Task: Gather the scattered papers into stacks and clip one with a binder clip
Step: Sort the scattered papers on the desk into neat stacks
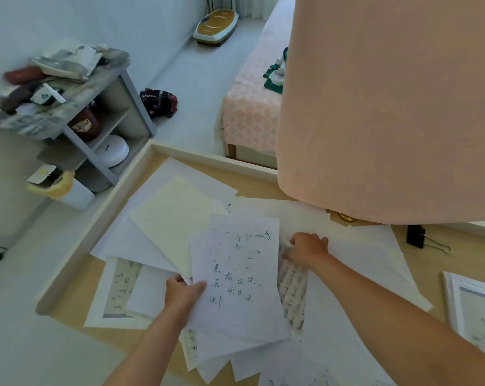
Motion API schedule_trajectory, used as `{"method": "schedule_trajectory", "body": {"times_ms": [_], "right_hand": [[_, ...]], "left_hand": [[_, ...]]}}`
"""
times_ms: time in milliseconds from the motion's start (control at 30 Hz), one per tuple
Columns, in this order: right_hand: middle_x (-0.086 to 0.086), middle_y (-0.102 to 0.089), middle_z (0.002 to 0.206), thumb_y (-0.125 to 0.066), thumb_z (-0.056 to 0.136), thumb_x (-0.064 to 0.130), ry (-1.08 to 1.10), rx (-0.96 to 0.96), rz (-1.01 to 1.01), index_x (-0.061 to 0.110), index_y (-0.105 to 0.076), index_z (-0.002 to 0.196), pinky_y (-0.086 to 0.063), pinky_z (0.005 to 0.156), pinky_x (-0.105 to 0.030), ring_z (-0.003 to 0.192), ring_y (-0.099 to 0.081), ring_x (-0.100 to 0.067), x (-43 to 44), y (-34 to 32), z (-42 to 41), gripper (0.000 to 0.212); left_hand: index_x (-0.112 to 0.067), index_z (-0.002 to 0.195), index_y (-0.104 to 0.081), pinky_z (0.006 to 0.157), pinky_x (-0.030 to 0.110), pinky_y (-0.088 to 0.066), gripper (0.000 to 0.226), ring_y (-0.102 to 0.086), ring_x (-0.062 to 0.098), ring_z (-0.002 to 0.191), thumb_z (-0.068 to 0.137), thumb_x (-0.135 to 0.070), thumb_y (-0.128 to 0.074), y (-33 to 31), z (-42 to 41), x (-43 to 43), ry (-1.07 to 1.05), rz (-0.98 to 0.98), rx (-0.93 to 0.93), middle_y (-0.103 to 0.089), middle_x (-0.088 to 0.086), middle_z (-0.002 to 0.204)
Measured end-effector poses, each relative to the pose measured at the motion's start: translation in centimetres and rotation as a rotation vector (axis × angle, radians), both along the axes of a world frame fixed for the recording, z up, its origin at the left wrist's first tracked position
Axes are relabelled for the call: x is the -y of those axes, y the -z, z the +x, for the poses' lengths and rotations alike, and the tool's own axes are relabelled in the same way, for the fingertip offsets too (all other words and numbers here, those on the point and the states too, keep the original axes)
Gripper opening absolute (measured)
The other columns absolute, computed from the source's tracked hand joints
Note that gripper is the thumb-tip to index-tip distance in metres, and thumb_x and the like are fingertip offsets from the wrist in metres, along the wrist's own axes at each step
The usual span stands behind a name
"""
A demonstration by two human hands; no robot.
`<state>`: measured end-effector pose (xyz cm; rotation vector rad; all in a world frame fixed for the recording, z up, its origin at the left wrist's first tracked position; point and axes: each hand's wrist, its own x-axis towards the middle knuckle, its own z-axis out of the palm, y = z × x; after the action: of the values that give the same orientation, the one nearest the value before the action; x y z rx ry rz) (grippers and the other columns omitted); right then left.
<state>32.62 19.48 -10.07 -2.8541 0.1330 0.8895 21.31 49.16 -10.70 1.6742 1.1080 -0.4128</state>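
From the head view, a grey shelf unit (pixel 96 112) crammed with clutter, a bin lined in yellow (pixel 59 188) and a bed (pixel 249 118) stand on the floor beyond the desk (pixel 77 285). A wide pink fabric (pixel 389 107) hangs in front of us and hides the desk's far right corner. More printed sheets (pixel 475 305) lie at the right edge.

The scattered papers (pixel 141 246) overlap across the middle of the desk, a cream sheet (pixel 174 218) lying at an angle among them. On top, a handwritten sheet (pixel 235 274) runs lengthwise from near to far, its far end leaning slightly right. The black binder clip (pixel 425 240) lies on bare wood towards the far right, apart from our hands, its wire handles pointing right.

Our left hand (pixel 184 295) holds the handwritten sheet at its left edge, thumb on top, fingers underneath. Our right hand (pixel 308 247) sits knuckles up at the sheet's right side, fingers curled down into the papers. We cannot tell whether they pinch a sheet.
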Motion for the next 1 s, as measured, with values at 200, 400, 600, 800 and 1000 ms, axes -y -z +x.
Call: {"method": "schedule_trajectory", "body": {"times_ms": [200, 400, 600, 800, 1000], "right_hand": [[0.002, -0.058, 0.071, -0.058, 0.093, 0.035, 0.384, 0.043, 0.289, 0.021, -0.054, 0.068, -0.039, 0.057, -0.028, 0.067, -0.057, -0.018, -0.2, -0.7, 0.0, 0.029], [-0.009, -0.072, 0.108, -0.052, 0.099, 0.019, 0.740, 0.034, 0.614, 0.009, -0.068, 0.113, -0.051, 0.067, -0.031, 0.086, -0.066, -0.026, -0.1, -1.4, -1.0, 0.024], [-0.009, -0.071, 0.096, -0.041, 0.101, 0.051, 0.885, -0.184, 0.832, 0.012, -0.067, 0.108, -0.056, 0.082, -0.041, 0.090, -0.067, -0.030, -3.6, -0.9, -3.3, 0.047], [-0.007, -0.071, 0.111, -0.072, 0.086, 0.014, 0.619, -0.147, 0.774, 0.016, -0.065, 0.113, -0.058, 0.088, -0.043, 0.092, -0.070, -0.024, -4.8, 0.2, -5.0, 0.027], [0.002, -0.068, 0.109, -0.067, 0.093, 0.019, 0.478, -0.244, 0.774, 0.024, -0.061, 0.117, -0.053, 0.069, -0.020, 0.091, -0.067, -0.011, -3.3, -1.2, -6.3, 0.026]], "left_hand": [[-0.012, 0.124, -0.051, 0.078, 0.040, -0.055, 0.037, -0.063, 0.031, 0.095, 0.092, -0.021, -0.067, -0.3, -0.2, -1.1, 0.148, -0.073, 0.002, -0.062, 0.010, 0.115], [-0.014, 0.119, -0.056, 0.082, 0.043, -0.056, 0.030, -0.067, 0.028, 0.095, 0.090, -0.012, -0.066, -0.3, -1.3, -1.8, 0.271, -0.143, 0.034, -0.067, 0.007, 0.109], [-0.014, 0.128, -0.055, 0.094, 0.045, -0.052, 0.033, -0.064, 0.026, 0.105, 0.097, -0.022, -0.060, 0.1, -2.7, -0.6, 0.113, -0.219, 0.101, -0.065, 0.003, 0.119], [-0.013, 0.124, -0.056, 0.083, 0.041, -0.059, 0.028, -0.068, 0.026, 0.099, 0.098, -0.024, -0.057, 0.3, -3.5, -0.1, 0.121, -0.329, 0.059, -0.068, 0.007, 0.114], [-0.012, 0.116, -0.061, 0.087, 0.053, -0.056, 0.036, -0.068, 0.034, 0.098, 0.096, -0.042, -0.059, 1.1, -1.0, -4.1, -0.307, -0.349, 0.179, -0.071, 0.011, 0.107]]}}
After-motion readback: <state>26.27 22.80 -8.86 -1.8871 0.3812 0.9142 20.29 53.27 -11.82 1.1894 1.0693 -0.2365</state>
